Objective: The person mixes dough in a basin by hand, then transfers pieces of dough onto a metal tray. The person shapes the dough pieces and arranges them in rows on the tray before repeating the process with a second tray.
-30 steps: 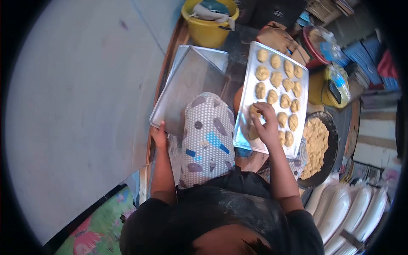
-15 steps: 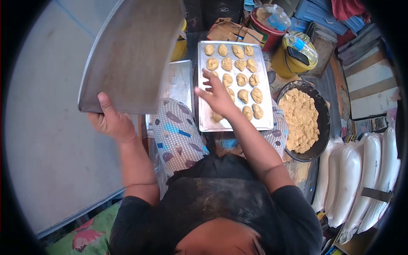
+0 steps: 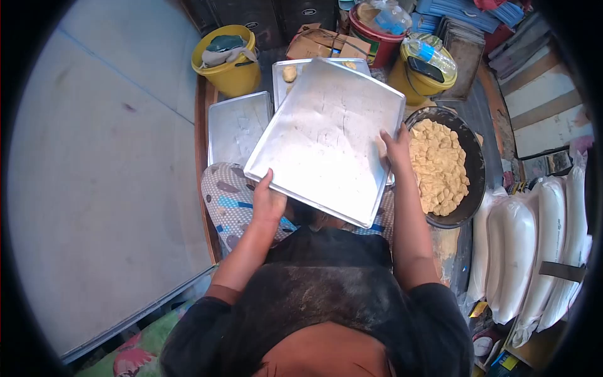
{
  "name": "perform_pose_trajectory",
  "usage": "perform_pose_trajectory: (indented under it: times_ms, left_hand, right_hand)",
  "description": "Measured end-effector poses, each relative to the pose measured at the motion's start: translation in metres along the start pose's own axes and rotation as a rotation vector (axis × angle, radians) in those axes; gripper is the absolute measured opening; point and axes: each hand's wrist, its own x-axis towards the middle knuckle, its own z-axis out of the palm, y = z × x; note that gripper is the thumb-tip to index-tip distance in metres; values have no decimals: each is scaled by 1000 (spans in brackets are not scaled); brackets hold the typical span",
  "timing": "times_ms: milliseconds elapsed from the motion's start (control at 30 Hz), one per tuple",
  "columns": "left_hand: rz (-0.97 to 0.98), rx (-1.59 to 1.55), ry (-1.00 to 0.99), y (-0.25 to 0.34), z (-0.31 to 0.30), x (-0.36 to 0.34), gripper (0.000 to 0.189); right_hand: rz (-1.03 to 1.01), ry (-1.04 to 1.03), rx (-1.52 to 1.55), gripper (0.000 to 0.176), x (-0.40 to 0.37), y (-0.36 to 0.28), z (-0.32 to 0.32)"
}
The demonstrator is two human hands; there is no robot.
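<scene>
A bare metal baking tray is held tilted over my lap, its flat inside facing up. My left hand grips its lower left edge, thumb on top. On the right edge, my right hand is closed around the rim. Beneath it lies another baking tray, mostly covered; a dough piece shows at its far left corner. To the left, a third baking tray rests flat beyond my knee. A black basin on the right is filled with yellowish dough pieces.
A yellow bucket with cloths stands at far left. At far right, another yellow bucket carries a phone and a bottle. Behind are a cardboard box and a red bucket. White plastic-wrapped packs line the right side.
The bare tray has swung from upright at the left to over the dough-filled tray, hiding most of its pieces. My right hand has moved from above the dough to the bare tray's right edge.
</scene>
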Motion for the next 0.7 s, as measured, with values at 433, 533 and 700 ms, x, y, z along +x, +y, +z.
perform_pose_trajectory:
  times_ms: [433, 533, 700]
  left_hand:
    - [-658, 312, -59, -35, -51, -11, 53]
    - [-852, 361, -110, -41, -63, 0, 61]
    - [-758, 364, -166, -37, -55, -4, 59]
  right_hand:
    - [-416, 30, -212, 55, 76, -16, 21]
    - [-298, -53, -258, 41, 79, 18, 40]
    - [-174, -68, -190, 33, 75, 33, 33]
